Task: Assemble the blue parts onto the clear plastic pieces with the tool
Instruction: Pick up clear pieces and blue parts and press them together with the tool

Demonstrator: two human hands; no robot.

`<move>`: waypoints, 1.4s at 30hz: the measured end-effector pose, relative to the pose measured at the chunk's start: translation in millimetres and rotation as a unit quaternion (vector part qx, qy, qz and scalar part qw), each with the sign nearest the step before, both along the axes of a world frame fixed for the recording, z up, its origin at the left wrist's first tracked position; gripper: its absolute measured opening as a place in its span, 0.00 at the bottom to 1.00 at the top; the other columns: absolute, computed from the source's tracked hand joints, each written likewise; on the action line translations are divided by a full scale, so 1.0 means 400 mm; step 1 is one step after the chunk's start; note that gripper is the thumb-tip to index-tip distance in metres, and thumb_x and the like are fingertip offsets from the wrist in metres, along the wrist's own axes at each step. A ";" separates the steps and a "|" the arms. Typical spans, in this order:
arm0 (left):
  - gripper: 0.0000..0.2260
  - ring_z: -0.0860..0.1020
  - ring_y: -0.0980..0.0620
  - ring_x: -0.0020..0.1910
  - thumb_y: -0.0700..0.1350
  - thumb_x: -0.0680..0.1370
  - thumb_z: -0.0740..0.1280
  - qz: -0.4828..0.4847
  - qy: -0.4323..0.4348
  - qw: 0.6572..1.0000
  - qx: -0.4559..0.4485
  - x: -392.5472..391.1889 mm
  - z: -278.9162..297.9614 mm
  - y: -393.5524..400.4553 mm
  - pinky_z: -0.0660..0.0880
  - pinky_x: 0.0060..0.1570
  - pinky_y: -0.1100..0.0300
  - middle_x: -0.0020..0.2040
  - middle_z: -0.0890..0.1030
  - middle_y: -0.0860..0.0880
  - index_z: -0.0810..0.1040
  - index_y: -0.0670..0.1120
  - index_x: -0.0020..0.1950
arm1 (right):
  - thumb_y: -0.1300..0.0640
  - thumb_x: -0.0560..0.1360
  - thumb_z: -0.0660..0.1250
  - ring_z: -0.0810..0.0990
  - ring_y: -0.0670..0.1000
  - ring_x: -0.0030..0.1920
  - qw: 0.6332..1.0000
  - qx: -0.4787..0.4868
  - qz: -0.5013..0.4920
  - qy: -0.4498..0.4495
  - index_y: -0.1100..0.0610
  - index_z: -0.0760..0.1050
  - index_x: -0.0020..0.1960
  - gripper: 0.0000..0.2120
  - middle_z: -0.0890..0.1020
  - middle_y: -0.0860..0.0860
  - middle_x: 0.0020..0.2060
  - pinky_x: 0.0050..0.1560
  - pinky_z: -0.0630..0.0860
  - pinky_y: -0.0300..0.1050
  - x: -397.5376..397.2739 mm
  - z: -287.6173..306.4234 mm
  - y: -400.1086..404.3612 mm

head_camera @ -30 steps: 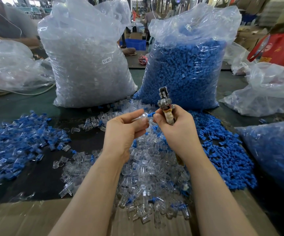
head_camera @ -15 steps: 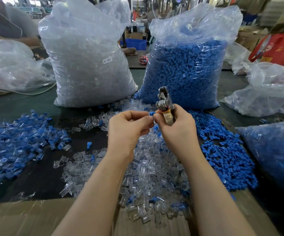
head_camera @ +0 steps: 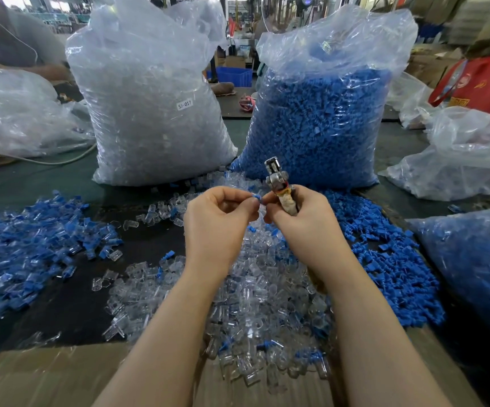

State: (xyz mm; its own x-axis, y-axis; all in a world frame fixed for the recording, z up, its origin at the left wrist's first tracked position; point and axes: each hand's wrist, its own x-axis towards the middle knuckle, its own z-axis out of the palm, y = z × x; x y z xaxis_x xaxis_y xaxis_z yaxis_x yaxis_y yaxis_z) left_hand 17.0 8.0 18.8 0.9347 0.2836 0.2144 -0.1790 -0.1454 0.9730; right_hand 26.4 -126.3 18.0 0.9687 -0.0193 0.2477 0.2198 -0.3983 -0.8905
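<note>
We were in a busy workshop, dark bench (head_camera: 47, 177) buried in plastic, with a fat bag of clear pieces (head_camera: 152, 113) and a fat bag of blue parts (head_camera: 320, 124) standing at the back. Both hands were up over the loose pile of clear plastic pieces (head_camera: 252, 289). Our left hand (head_camera: 217, 227) had its grip narrowed to a pinch on one small blue part (head_camera: 256, 197), right at the fingertips. Just beside that pinch, our right hand (head_camera: 299, 221) was wrapped around the handle of the tool (head_camera: 279, 186), metal head pointing up and away from us, thumb tip nearly meeting the blue part. Couldn't tell if a clear piece was tucked in between the fingers too.

Looked to us like the fitting step: part lined up, not yet pressed. Next move probably needs the blue part seated in the tool's head and a squeeze. The finished pile (head_camera: 32, 248) sat well off to the left of the pinch, spare blue parts (head_camera: 384, 259) off to the right of the tool hand.
</note>
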 end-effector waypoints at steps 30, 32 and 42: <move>0.04 0.84 0.52 0.36 0.33 0.75 0.72 -0.072 -0.014 0.993 -0.089 0.003 0.004 0.017 0.79 0.38 0.66 0.36 0.85 0.47 0.81 0.41 0.44 | 0.62 0.75 0.63 0.70 0.48 0.27 0.982 -0.171 0.059 0.057 0.56 0.77 0.45 0.05 0.76 0.50 0.30 0.29 0.65 0.42 -0.009 -0.002 -0.027; 0.03 0.84 0.53 0.36 0.33 0.75 0.71 -0.073 -0.016 0.993 -0.089 0.003 0.003 0.017 0.79 0.38 0.66 0.36 0.85 0.46 0.81 0.41 0.44 | 0.61 0.75 0.62 0.70 0.49 0.28 0.981 -0.180 0.056 0.055 0.58 0.77 0.45 0.05 0.76 0.51 0.30 0.29 0.65 0.43 -0.009 0.000 -0.026; 0.03 0.84 0.55 0.38 0.37 0.75 0.70 0.001 0.088 0.944 -0.319 0.028 0.001 0.087 0.80 0.39 0.65 0.40 0.86 0.47 0.81 0.41 0.49 | 0.56 0.75 0.62 0.76 0.54 0.39 0.972 -0.229 -0.005 0.046 0.57 0.75 0.48 0.05 0.79 0.52 0.38 0.36 0.70 0.48 0.007 -0.013 -0.036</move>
State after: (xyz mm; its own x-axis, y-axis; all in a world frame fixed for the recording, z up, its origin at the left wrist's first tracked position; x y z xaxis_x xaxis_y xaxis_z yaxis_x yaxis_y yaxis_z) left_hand 28.2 42.7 19.2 0.9393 0.3040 -0.1593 -0.0062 0.4793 0.8776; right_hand 29.4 -140.6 12.8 0.9874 0.0632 0.1452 0.1420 -0.7595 -0.6348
